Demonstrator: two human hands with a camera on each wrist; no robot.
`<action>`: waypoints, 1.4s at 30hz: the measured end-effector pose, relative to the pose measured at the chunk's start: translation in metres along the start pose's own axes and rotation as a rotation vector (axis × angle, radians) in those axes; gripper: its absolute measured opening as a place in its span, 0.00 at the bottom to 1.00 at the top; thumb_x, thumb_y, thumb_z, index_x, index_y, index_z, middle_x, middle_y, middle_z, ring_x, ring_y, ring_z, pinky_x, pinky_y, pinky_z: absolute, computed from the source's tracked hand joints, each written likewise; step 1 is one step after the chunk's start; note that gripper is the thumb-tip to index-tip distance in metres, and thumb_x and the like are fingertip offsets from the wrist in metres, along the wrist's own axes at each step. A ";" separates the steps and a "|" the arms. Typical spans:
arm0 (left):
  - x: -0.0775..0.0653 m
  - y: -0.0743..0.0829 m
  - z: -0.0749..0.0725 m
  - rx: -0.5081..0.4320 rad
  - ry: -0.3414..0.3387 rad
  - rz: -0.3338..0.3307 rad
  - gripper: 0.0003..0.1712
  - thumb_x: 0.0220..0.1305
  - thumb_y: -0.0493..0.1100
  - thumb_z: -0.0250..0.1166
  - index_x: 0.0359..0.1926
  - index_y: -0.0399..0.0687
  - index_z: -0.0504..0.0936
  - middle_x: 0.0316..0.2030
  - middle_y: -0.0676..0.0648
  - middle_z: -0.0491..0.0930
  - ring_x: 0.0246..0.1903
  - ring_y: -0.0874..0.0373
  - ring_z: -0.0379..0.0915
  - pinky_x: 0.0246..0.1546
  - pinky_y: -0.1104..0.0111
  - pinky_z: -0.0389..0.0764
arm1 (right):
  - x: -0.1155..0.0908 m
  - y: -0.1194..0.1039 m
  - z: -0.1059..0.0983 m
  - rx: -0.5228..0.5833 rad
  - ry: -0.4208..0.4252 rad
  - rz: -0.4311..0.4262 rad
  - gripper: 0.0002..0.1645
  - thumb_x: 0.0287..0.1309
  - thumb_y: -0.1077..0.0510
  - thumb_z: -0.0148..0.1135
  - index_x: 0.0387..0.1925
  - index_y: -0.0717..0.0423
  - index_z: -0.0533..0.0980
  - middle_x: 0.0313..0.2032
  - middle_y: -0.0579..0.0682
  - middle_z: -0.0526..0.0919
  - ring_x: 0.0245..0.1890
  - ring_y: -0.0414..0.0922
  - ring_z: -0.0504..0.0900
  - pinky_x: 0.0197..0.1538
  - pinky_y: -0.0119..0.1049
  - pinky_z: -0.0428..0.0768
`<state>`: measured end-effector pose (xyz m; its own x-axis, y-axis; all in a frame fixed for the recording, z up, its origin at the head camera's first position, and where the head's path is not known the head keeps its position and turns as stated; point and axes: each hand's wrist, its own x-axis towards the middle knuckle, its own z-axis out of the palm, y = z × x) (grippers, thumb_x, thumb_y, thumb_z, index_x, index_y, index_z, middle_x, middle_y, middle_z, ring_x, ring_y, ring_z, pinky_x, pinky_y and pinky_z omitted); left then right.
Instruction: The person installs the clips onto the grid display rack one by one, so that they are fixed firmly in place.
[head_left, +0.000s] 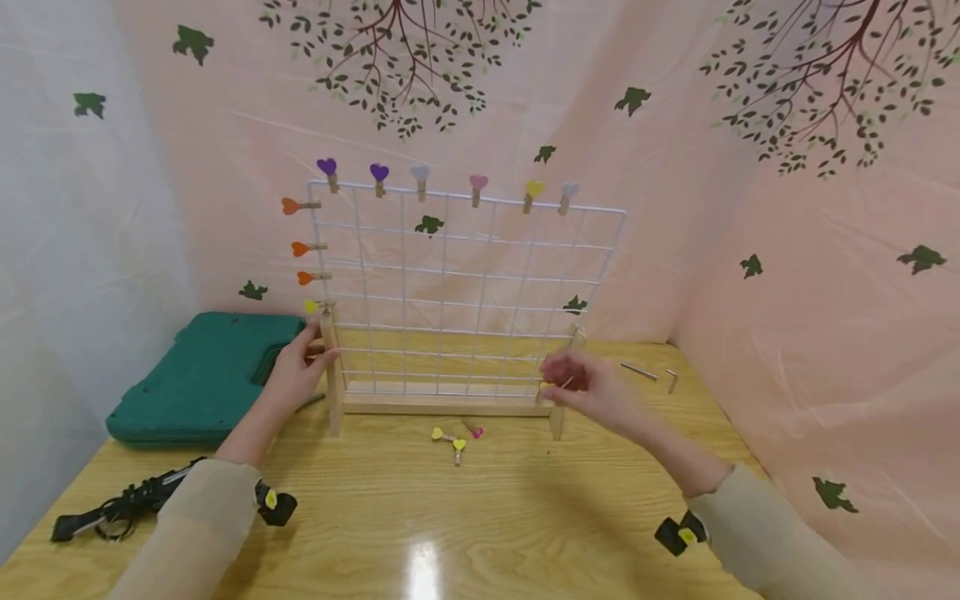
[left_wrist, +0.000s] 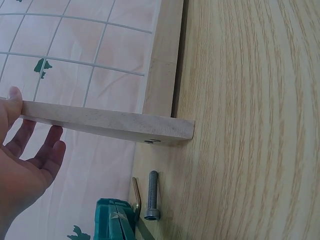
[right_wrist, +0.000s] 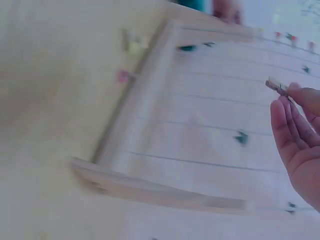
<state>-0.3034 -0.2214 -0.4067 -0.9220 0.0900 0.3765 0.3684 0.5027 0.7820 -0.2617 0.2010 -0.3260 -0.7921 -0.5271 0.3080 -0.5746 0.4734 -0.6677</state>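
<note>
A small wooden clothespin (right_wrist: pixel 276 87) sits between the tips of the thumb and fingers of the right hand (head_left: pixel 592 383), which pinches it in front of the right part of a white wire grid (head_left: pixel 442 272); whether it touches the wires I cannot tell. The left hand (head_left: pixel 294 367) grips the grid's left wooden post (head_left: pixel 334 383), thumb on one side and fingers on the other. The grid stands upright between and beyond the hands, its wooden crossbar (head_left: pixel 442 404) running from that post to the right post (head_left: pixel 557 422), just below the right hand. Above the left hand, three orange heart clips (head_left: pixel 311 277) and a yellow one (head_left: pixel 312 307) hold the grid's left edge; higher than both hands, six heart clips (head_left: pixel 477 187) line the top wire: two purple, one pale, one pink, one yellow, one pale. On the table between the hands, nearer than the crossbar, lie two yellow heart clips (head_left: pixel 459 450) and a pink one (head_left: pixel 477 432). Left of the left hand is a green case (head_left: pixel 202 367), with a bolt (left_wrist: pixel 153 195) near it and black gear (head_left: pixel 135 504) nearer the person. Beyond the right hand, to its right, lie a metal rod (head_left: pixel 639 371) and a hex key (head_left: pixel 672 381).
</note>
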 end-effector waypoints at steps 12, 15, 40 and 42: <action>0.000 0.003 0.000 0.007 -0.003 -0.021 0.33 0.65 0.48 0.50 0.67 0.45 0.50 0.56 0.33 0.62 0.52 0.36 0.64 0.44 0.49 0.74 | 0.044 -0.066 -0.100 0.066 0.400 -0.238 0.07 0.54 0.67 0.57 0.35 0.68 0.76 0.33 0.48 0.77 0.26 0.40 0.73 0.26 0.24 0.75; 0.000 0.002 -0.001 0.003 -0.001 -0.025 0.32 0.65 0.48 0.50 0.67 0.43 0.52 0.56 0.32 0.62 0.53 0.36 0.64 0.44 0.48 0.74 | 0.057 -0.077 -0.117 0.098 0.491 -0.259 0.08 0.52 0.68 0.59 0.35 0.67 0.77 0.32 0.48 0.78 0.30 0.42 0.73 0.29 0.23 0.74; 0.000 0.002 0.000 0.009 -0.010 -0.017 0.31 0.65 0.47 0.51 0.65 0.43 0.54 0.55 0.32 0.63 0.52 0.36 0.66 0.43 0.48 0.74 | 0.102 -0.052 -0.147 -0.211 0.530 -0.082 0.14 0.51 0.52 0.63 0.40 0.50 0.81 0.32 0.46 0.77 0.30 0.40 0.67 0.24 0.27 0.65; 0.000 0.002 0.000 0.008 -0.008 -0.016 0.31 0.65 0.46 0.51 0.66 0.44 0.54 0.55 0.32 0.63 0.52 0.37 0.66 0.43 0.49 0.75 | 0.101 -0.056 -0.146 -0.227 0.517 -0.095 0.15 0.52 0.53 0.62 0.43 0.50 0.79 0.35 0.46 0.77 0.33 0.39 0.67 0.27 0.26 0.66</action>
<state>-0.3030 -0.2206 -0.4047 -0.9287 0.0883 0.3601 0.3526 0.5111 0.7839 -0.3398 0.2247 -0.1584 -0.6994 -0.1878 0.6896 -0.6332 0.6104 -0.4759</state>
